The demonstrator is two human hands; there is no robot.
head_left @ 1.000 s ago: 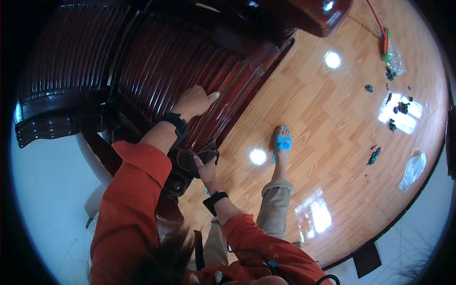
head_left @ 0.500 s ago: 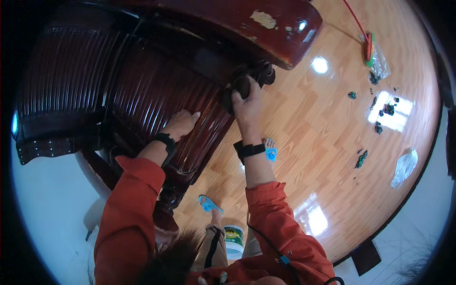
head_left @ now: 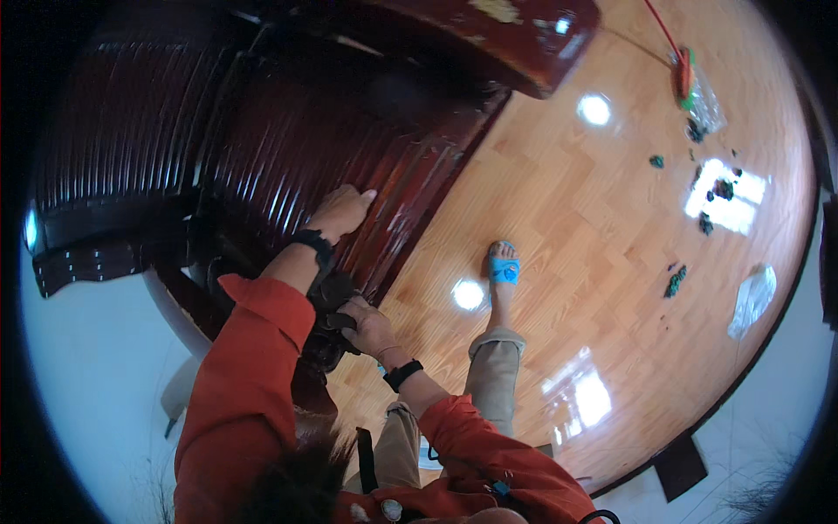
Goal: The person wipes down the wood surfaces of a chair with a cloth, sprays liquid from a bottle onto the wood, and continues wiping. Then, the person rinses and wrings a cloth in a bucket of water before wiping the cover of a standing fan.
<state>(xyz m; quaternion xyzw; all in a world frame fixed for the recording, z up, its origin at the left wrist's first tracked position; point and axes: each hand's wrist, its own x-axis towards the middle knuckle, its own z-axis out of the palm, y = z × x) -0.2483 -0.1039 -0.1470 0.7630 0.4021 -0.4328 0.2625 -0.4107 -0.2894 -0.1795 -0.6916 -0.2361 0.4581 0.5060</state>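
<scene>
A dark red-brown wooden bench (head_left: 419,188) with a slatted seat fills the upper left. My left hand (head_left: 345,210) leans on the slats, thumb stretched out to the right. It holds nothing that I can see; its other fingers show only partly. Below it, at the bench's near front corner, my right hand (head_left: 371,327) is closed on a dark cloth (head_left: 334,293). The cloth is bunched against the wood beside my left forearm, and its outline blends into the dark bench. A black band circles each wrist.
The bench's broad armrest (head_left: 515,39) has a worn pale patch. Green clumps (head_left: 676,281) and a clear plastic bag (head_left: 752,301) lie on the wood floor (head_left: 567,262) to the right. A red-handled tool (head_left: 683,79) lies at the upper right. My foot in a blue slipper (head_left: 504,269) stands beside the bench.
My right hand has come with the dark cloth from below the far armrest to the near corner. My left hand stays on the slats. My foot shows more beside the bench.
</scene>
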